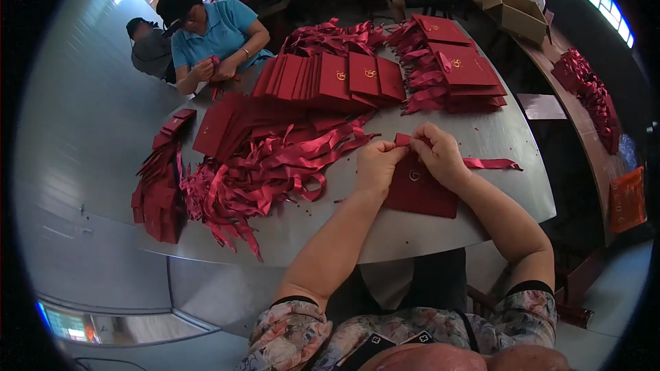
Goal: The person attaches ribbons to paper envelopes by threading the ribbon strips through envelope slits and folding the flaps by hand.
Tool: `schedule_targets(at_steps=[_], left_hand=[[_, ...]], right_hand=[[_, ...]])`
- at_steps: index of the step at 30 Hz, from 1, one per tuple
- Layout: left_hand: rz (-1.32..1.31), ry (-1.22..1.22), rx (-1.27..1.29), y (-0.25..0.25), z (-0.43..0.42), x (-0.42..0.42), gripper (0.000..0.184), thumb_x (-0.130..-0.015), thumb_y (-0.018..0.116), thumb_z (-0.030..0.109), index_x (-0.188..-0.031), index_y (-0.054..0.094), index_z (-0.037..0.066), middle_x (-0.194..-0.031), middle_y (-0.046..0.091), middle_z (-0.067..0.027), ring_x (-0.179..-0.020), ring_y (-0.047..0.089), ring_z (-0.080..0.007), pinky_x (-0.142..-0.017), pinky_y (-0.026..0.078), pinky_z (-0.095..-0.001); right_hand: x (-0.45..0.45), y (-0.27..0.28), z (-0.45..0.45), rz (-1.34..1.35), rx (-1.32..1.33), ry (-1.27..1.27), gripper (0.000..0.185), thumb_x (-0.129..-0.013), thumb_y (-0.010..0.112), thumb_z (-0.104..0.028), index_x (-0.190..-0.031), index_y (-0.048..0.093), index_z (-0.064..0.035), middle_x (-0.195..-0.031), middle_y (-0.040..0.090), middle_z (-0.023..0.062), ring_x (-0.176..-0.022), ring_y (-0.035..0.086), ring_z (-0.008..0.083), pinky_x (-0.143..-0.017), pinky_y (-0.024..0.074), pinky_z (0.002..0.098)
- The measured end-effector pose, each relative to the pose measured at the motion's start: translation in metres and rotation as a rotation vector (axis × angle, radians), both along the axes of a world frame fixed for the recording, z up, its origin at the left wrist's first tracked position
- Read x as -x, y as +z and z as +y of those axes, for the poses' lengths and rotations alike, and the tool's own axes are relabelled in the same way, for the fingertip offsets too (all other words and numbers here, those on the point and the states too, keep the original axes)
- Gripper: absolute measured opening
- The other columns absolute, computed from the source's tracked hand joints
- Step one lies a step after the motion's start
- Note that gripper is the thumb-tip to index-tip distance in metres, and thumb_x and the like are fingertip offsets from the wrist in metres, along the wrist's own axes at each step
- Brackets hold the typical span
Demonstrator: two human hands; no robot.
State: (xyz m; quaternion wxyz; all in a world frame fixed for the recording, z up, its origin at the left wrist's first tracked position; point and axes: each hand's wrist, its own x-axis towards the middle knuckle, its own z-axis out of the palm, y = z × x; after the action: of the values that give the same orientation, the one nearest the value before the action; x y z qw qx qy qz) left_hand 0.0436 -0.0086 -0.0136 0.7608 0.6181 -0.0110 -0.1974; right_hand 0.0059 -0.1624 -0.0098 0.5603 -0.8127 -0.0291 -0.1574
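Note:
A flat dark-red gift bag (426,196) with a gold logo lies on the metal table before me. At its top edge my left hand (378,165) is closed, thumb and fingers pinching a short loop of red ribbon (402,139). My right hand (441,156) pinches at the same spot from the other side, its fingertips close to the left ones. A loose ribbon end (493,163) sticks out to the right from beneath my right wrist. My fingers partly hide how the ribbon meets the bag.
Rows of red bags (330,77) stand further back, beside a stack (467,69) with ribbons. A ribbon heap (268,172) and small red pieces (159,206) lie to my left. Across the table, a person in a blue shirt (220,31) handles ribbon. A cardboard box (514,12) sits on the right-hand bench.

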Motion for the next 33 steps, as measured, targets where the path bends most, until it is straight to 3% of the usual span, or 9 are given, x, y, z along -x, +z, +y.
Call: schedule_targets(at_steps=[4, 6, 13, 16, 20, 22, 26, 28, 33], left_hand=[[-0.143, 0.041, -0.165, -0.013, -0.003, -0.005, 0.004, -0.083, 0.064, 0.003, -0.081, 0.066, 0.0, -0.079, 0.065, -0.003, -0.07, 0.059, -0.01, -0.066, 0.048, -0.0244], [-0.145, 0.093, -0.189, -0.018, -0.002, -0.005, 0.011, -0.079, 0.063, 0.008, -0.078, 0.066, -0.003, -0.072, 0.063, -0.001, -0.066, 0.054, -0.0077, -0.06, 0.044, -0.0248], [0.087, 0.073, 0.15, 0.007, 0.0, 0.001, 0.013, -0.08, 0.058, 0.002, -0.09, 0.066, 0.001, -0.082, 0.063, -0.0023, -0.074, 0.056, -0.01, -0.07, 0.045, -0.0231], [0.07, 0.017, 0.132, -0.009, 0.004, -0.011, 0.019, -0.08, 0.055, 0.003, -0.094, 0.067, 0.003, -0.087, 0.066, -0.0049, -0.08, 0.061, -0.0148, -0.073, 0.049, -0.0275], [0.083, 0.004, 0.161, -0.006, 0.005, -0.008, 0.018, -0.081, 0.056, 0.004, -0.094, 0.068, 0.003, -0.089, 0.067, -0.0053, -0.081, 0.062, -0.0146, -0.074, 0.049, -0.0272], [0.08, -0.036, 0.15, 0.001, 0.005, -0.005, 0.016, -0.082, 0.058, 0.002, -0.095, 0.067, 0.003, -0.089, 0.068, -0.0054, -0.08, 0.063, -0.0148, -0.074, 0.05, -0.0272], [0.078, -0.045, 0.169, -0.003, 0.002, -0.005, 0.016, -0.082, 0.061, -0.001, -0.097, 0.066, 0.002, -0.089, 0.069, -0.0061, -0.079, 0.065, -0.0158, -0.075, 0.053, -0.0273], [0.062, -0.021, 0.149, -0.004, 0.001, -0.004, 0.018, -0.081, 0.062, -0.004, -0.098, 0.066, 0.001, -0.091, 0.069, -0.0067, -0.079, 0.066, -0.0167, -0.075, 0.054, -0.0277], [0.126, -0.031, 0.206, 0.007, 0.001, -0.001, 0.016, -0.082, 0.06, -0.004, -0.097, 0.065, 0.0, -0.09, 0.067, -0.008, -0.077, 0.064, -0.0153, -0.072, 0.053, -0.0257]], right_hand=[[-0.003, -0.003, -0.001, -0.01, 0.004, 0.02, 0.009, -0.087, 0.062, -0.004, -0.092, 0.057, 0.0011, -0.077, 0.062, 0.0144, -0.069, 0.058, 0.0213, -0.066, 0.0483, 0.0329], [-0.003, -0.007, -0.003, -0.043, 0.063, 0.041, 0.004, -0.091, 0.059, -0.003, -0.093, 0.056, -0.0015, -0.076, 0.059, 0.0027, -0.063, 0.054, 0.0076, -0.058, 0.0463, 0.0238], [-0.001, 0.001, -0.006, 0.094, -0.089, 0.045, 0.008, -0.093, 0.059, -0.008, -0.096, 0.057, -0.0012, -0.078, 0.058, 0.0, -0.064, 0.053, 0.0065, -0.059, 0.0455, 0.0225], [-0.003, -0.003, -0.008, 0.024, 0.013, 0.044, 0.008, -0.092, 0.06, -0.008, -0.096, 0.057, -0.0008, -0.077, 0.059, 0.002, -0.064, 0.054, 0.0076, -0.06, 0.0463, 0.0234], [-0.001, -0.002, -0.004, -0.09, 0.125, 0.017, 0.008, -0.091, 0.061, -0.007, -0.096, 0.058, -0.0008, -0.077, 0.06, 0.0048, -0.066, 0.056, 0.0095, -0.061, 0.0475, 0.025], [0.001, 0.003, -0.001, -0.078, 0.069, 0.016, 0.01, -0.086, 0.064, -0.005, -0.092, 0.058, 0.0002, -0.079, 0.061, 0.0169, -0.071, 0.06, 0.0276, -0.067, 0.0488, 0.0341], [0.0, 0.002, -0.001, -0.164, 0.134, 0.036, 0.009, -0.085, 0.064, -0.005, -0.091, 0.058, 0.0, -0.079, 0.061, 0.0165, -0.072, 0.06, 0.028, -0.067, 0.0488, 0.0345], [-0.001, 0.0, -0.002, -0.188, 0.146, 0.016, 0.008, -0.089, 0.063, -0.004, -0.094, 0.058, -0.0014, -0.077, 0.06, 0.0085, -0.065, 0.058, 0.0143, -0.061, 0.0482, 0.0275], [0.001, 0.001, -0.002, -0.179, 0.169, 0.017, 0.008, -0.088, 0.063, -0.004, -0.093, 0.058, -0.0014, -0.079, 0.061, 0.011, -0.066, 0.059, 0.0178, -0.061, 0.048, 0.0291]])
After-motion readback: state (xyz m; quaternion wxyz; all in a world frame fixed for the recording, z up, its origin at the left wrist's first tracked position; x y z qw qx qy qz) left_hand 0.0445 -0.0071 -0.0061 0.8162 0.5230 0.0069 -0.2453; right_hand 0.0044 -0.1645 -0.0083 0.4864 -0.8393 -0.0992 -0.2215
